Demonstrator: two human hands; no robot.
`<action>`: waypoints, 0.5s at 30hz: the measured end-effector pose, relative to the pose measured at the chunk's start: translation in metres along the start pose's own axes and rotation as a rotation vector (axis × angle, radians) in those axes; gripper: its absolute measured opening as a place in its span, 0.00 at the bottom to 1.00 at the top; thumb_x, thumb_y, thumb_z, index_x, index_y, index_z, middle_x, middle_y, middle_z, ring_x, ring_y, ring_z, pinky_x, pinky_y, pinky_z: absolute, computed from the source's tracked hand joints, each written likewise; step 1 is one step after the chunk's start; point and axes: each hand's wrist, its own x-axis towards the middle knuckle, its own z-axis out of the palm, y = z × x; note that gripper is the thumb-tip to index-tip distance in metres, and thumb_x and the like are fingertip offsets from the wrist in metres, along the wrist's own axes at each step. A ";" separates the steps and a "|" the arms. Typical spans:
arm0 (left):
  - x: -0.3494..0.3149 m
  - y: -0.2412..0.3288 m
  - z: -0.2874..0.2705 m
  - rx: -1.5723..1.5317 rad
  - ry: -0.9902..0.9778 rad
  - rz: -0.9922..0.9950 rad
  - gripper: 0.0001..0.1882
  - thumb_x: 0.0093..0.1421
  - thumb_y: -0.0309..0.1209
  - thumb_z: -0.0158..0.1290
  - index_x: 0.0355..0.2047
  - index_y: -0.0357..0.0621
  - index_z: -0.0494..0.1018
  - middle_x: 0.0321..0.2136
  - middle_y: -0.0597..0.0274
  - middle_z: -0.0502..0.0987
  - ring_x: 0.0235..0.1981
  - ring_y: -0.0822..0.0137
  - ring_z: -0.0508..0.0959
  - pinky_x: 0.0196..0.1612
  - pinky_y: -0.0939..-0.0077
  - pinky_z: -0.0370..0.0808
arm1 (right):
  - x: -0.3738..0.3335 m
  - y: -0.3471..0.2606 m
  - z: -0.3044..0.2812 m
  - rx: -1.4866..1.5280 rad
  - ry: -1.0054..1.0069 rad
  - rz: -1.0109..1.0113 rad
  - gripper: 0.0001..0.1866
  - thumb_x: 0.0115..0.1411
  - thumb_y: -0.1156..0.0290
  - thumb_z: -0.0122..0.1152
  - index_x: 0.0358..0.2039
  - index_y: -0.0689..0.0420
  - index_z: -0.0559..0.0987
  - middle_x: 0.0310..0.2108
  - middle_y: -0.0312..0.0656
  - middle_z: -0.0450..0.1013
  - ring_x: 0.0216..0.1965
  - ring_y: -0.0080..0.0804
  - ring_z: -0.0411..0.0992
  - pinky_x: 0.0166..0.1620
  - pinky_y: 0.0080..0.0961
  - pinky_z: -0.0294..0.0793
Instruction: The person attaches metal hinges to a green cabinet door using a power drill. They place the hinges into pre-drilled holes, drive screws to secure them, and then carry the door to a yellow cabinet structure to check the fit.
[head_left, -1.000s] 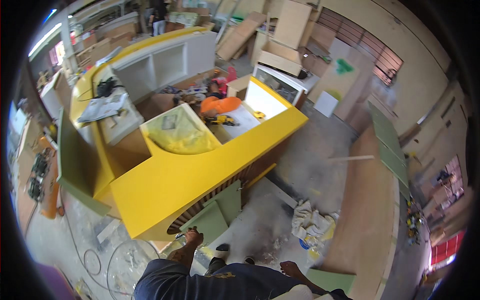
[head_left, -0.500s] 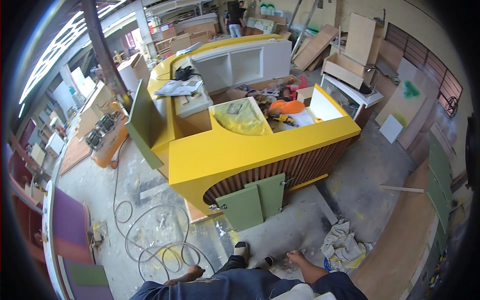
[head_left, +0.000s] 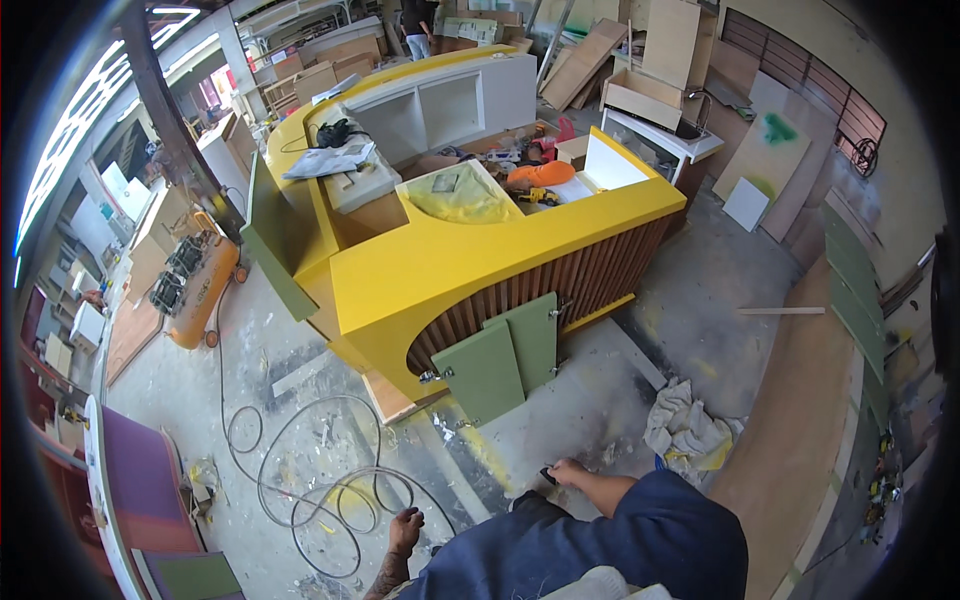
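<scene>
My left hand [head_left: 405,530] hangs low at the front of my body, fingers curled in, above the grey floor beside a looped hose [head_left: 345,490]. Further right, my right hand [head_left: 568,471] is held forward with its fingers curled. A small dark shape shows right beside it; I cannot tell whether it is part of my footwear. Neither hand touches the yellow counter [head_left: 480,255] ahead. Two green panels [head_left: 480,395] with metal hinges lean against its slatted brown front. Another green panel [head_left: 268,245] stands at its left side.
An orange air compressor [head_left: 195,295] stands at the left. Crumpled cloth [head_left: 690,425] lies on the floor at the right, near a long brown board [head_left: 790,430]. A purple panel [head_left: 145,480] is at the lower left. A person [head_left: 417,25] stands at the far back.
My view has shifted, and the counter and leaning panels appear slightly higher and further left. Both my hands have moved, the right one appearing further forward and left. The left hand sits further right.
</scene>
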 end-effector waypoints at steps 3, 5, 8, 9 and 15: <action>-0.016 -0.061 -0.030 -0.131 -0.008 0.016 0.23 0.64 0.36 0.56 0.52 0.27 0.76 0.37 0.51 0.84 0.38 0.64 0.84 0.44 0.71 0.79 | -0.004 -0.026 0.023 -0.191 -0.094 0.038 0.27 0.63 0.44 0.57 0.47 0.53 0.85 0.46 0.50 0.81 0.50 0.49 0.79 0.55 0.41 0.76; -0.035 -0.118 -0.054 -0.150 0.027 -0.036 0.23 0.63 0.36 0.57 0.50 0.26 0.76 0.36 0.49 0.84 0.36 0.62 0.84 0.43 0.70 0.80 | -0.016 -0.051 0.042 -0.207 0.009 0.006 0.25 0.63 0.45 0.58 0.46 0.53 0.86 0.43 0.49 0.82 0.46 0.47 0.80 0.52 0.40 0.77; -0.084 -0.203 -0.097 -0.060 0.051 -0.113 0.21 0.61 0.35 0.57 0.45 0.27 0.79 0.33 0.50 0.84 0.33 0.62 0.84 0.36 0.71 0.81 | -0.039 -0.079 0.076 -0.071 0.078 -0.001 0.23 0.62 0.47 0.60 0.42 0.54 0.86 0.34 0.47 0.83 0.37 0.43 0.81 0.44 0.39 0.78; -0.104 -0.229 -0.114 -0.042 0.060 -0.139 0.19 0.61 0.35 0.57 0.43 0.27 0.80 0.32 0.50 0.84 0.32 0.63 0.84 0.35 0.72 0.81 | -0.048 -0.095 0.087 0.085 0.035 0.005 0.22 0.62 0.48 0.61 0.39 0.55 0.87 0.29 0.45 0.82 0.31 0.40 0.80 0.39 0.39 0.78; -0.192 -0.371 -0.179 0.285 0.134 -0.194 0.13 0.60 0.35 0.57 0.37 0.36 0.79 0.30 0.56 0.82 0.31 0.63 0.83 0.33 0.64 0.80 | -0.118 -0.204 0.135 -0.232 -0.133 -0.378 0.20 0.62 0.49 0.61 0.34 0.54 0.86 0.22 0.43 0.78 0.25 0.37 0.76 0.34 0.39 0.75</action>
